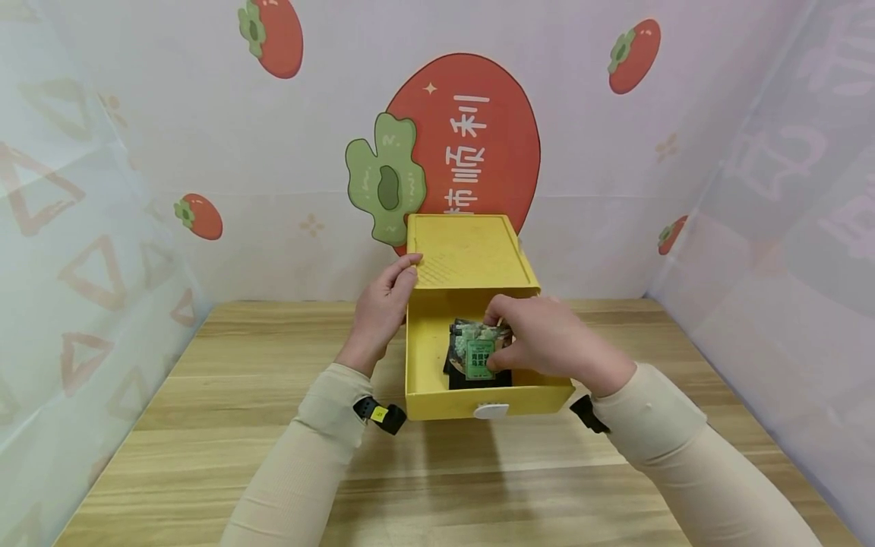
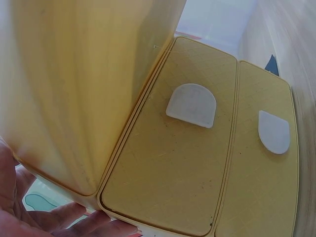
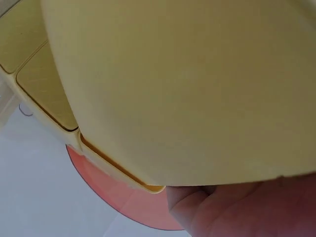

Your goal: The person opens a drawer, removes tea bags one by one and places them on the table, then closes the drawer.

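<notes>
- One backdrop (image 1: 581,152) behind everything, printed with five red fruits, one large and four small.
- One wood-grain table (image 1: 191,425) beneath my arms, its boards running out to the left and right of the cabinet.
- One yellow cabinet (image 1: 472,251) with three drawers in view, stacked.
- One upper drawer (image 1: 437,406) pulled out towards me, its front edge jutting over the table; two lower drawers (image 2: 168,158) sit flush.
- Two hands of mine. The left hand (image 1: 381,311) lies along the cabinet's left side, fingers loosely extended, gripping nothing. The right hand (image 1: 547,334) reaches over the drawer's right wall, thumb and fingers nearly together — pinching a packet.
- One green-and-black packet (image 1: 480,357) inside the upper drawer, near its front wall. Dark edges show beside it — I can't tell how many lie underneath. Yellow drawer floor shows between it and the left wall, leaving some room there.
- Three white handles (image 1: 491,411), one per drawer.
</notes>
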Available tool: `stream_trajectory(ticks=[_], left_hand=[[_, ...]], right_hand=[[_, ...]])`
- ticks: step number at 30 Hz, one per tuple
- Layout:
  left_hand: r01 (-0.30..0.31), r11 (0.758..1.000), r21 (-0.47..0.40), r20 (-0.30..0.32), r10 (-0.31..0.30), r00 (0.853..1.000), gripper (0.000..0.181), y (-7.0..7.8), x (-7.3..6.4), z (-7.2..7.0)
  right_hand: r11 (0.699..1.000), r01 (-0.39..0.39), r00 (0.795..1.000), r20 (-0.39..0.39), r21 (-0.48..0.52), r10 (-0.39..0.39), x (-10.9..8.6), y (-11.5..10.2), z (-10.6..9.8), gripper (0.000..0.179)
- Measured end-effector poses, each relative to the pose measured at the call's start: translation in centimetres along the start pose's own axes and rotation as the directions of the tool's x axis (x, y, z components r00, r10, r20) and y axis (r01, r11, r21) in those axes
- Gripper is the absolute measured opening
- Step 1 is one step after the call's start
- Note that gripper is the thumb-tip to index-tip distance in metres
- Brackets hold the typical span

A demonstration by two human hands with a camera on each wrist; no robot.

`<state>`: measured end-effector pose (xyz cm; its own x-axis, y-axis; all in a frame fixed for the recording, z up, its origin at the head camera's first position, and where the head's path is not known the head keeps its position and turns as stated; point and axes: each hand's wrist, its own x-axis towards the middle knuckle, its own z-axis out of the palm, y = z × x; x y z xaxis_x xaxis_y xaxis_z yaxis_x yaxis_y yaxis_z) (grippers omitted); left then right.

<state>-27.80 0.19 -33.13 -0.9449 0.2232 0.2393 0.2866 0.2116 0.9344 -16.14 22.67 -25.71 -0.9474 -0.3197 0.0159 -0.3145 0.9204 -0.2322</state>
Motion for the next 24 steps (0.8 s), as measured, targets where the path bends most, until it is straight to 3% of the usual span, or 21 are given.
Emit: stream_trajectory(ticks=[8, 14, 18, 24], left_hand=[[-0.004, 1.000, 0.000, 0.007, 0.004, 1.000, 0.042, 0.0, 0.0, 0.0], [0.004, 1.000, 0.001, 0.009, -0.004, 1.000, 0.043, -0.3, 0.1, -0.2], [0.008, 1.000, 0.002, 0.006, -0.008, 1.000, 0.044, -0.3, -0.2, -0.4], [-0.004, 1.000, -0.003, 0.005, 0.004, 1.000, 0.043, -0.1, -0.1, 0.0]], right_hand=[[0.978, -0.043, 0.997, 0.067, 0.204, 0.030, -0.1, 0.6, -0.7, 0.023], [0.926, -0.057, 0.998, 0.042, 0.374, 0.044, -0.3, 0.8, -1.0, 0.013], [0.850, -0.073, 0.997, 0.006, 0.521, 0.082, -0.4, 1.1, -1.3, 0.015], [0.667, -0.066, 0.977, -0.089, 0.742, 0.196, -1.0, 2.5, -2.3, 0.030]])
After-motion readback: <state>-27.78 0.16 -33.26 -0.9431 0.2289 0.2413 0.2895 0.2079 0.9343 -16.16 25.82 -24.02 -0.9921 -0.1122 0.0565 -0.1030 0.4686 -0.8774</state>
